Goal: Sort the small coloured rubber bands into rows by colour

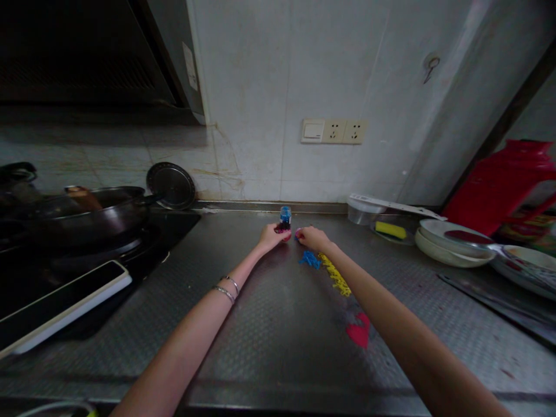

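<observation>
My left hand (274, 236) is closed around the lower part of a small clear bottle (285, 215) that looks blue at the top and dark and pinkish lower down. Just to its right, my right hand (311, 237) has its fingers pinched together at the counter. A bit of pink and blue shows at those fingertips, too small to name. Near my right wrist lies a pile of small blue pieces (310, 259). A strip of small yellow looped pieces (335, 274) runs along my right forearm. Closer to me is a flat red heart shape (359, 330).
On the left, a pan (95, 214) sits on the stove, a lid (171, 185) leaning behind it. To the right stand a plastic tub (361, 213), a yellow sponge (390, 230), stacked bowls (443, 250) and a red thermos (486, 185). The metal counter (256, 341) meets the wall behind.
</observation>
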`<state>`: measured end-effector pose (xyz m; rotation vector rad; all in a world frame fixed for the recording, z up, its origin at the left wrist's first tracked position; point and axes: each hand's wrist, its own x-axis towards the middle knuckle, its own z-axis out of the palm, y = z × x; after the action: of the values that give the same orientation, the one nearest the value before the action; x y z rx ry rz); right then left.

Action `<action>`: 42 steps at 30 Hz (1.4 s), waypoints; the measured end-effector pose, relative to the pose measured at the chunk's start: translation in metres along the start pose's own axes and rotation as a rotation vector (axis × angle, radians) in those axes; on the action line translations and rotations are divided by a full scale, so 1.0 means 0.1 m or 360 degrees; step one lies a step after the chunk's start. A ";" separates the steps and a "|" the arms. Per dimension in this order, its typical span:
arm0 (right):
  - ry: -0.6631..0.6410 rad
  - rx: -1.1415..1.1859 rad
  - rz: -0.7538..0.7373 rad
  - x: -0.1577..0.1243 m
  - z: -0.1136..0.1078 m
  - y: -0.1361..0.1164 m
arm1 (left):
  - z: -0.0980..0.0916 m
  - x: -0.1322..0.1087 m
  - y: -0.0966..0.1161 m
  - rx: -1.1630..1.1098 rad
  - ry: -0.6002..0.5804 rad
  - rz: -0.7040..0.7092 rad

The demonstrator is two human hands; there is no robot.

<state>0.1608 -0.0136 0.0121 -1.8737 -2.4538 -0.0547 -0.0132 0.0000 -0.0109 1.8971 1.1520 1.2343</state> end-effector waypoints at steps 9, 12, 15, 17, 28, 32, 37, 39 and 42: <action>0.0057 0.0078 -0.0030 0.02 0.00 0.04 | 0.02 -0.01 0.01 0.0000 -0.0107 0.0004; 0.0225 0.0306 -0.0127 0.02 -0.11 0.15 | 0.04 0.00 -0.01 -0.0028 -0.0116 -0.0015; 0.0459 0.0522 -0.0223 0.01 -0.34 0.25 | 0.07 0.00 -0.03 -0.0086 -0.0129 0.0019; 0.0592 0.0643 -0.0248 0.00 -0.52 0.27 | 0.09 -0.01 -0.03 -0.0129 -0.0151 0.0047; 0.0425 0.0473 -0.0384 0.08 -0.93 0.01 | 0.13 -0.05 0.00 -0.0054 -0.0172 0.0088; 0.0390 0.0341 -0.0370 0.07 -0.98 -0.03 | 0.13 -0.07 0.02 -0.0034 -0.0197 0.0106; 0.0328 0.0238 -0.0296 0.06 -1.00 -0.08 | 0.12 -0.11 0.07 -0.0034 -0.0206 0.0104; 0.0260 0.0222 -0.0260 0.07 -1.00 -0.11 | 0.12 -0.11 0.06 -0.0035 -0.0201 0.0099; 0.0209 0.0181 -0.0200 0.10 -0.98 -0.17 | 0.12 -0.10 0.03 -0.0015 -0.0197 0.0085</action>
<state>0.1440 -0.0141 0.1109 -1.6158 -2.4282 -0.0405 -0.0028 -0.0101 -0.0174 1.9791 1.0357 1.1309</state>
